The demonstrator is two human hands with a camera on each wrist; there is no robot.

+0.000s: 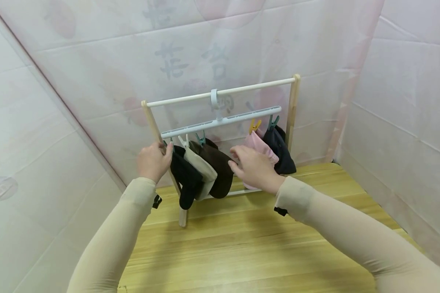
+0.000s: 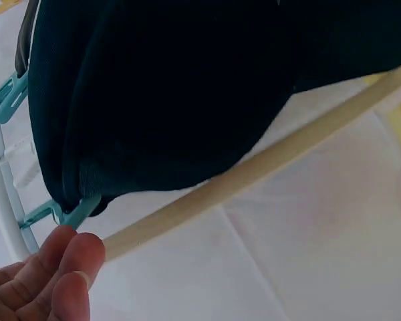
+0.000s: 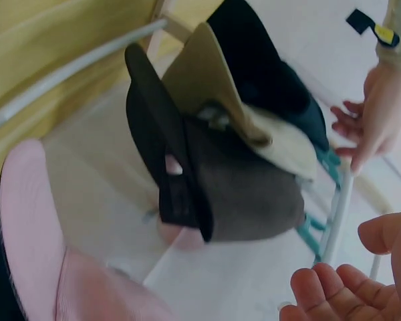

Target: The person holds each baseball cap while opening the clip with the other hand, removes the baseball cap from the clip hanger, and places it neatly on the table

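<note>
Left hand (image 1: 153, 160), fingers loosely bent and gripping nothing, sits beside the teal clip (image 2: 70, 214) on the black sock (image 1: 185, 179). Right hand (image 1: 254, 167), fingers relaxed, touches the brown sock (image 1: 216, 169); its fingertips hidden.

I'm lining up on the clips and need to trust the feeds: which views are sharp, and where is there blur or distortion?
Head view: evenly lit, sharp, soft shadows on the table, wide-angle bend at the edges. Left wrist view: the black cap fills the frame as a dark mass, the left hand slightly soft. Right wrist view: the pink cap and right hand blurred, the brown cap clearer.
</note>
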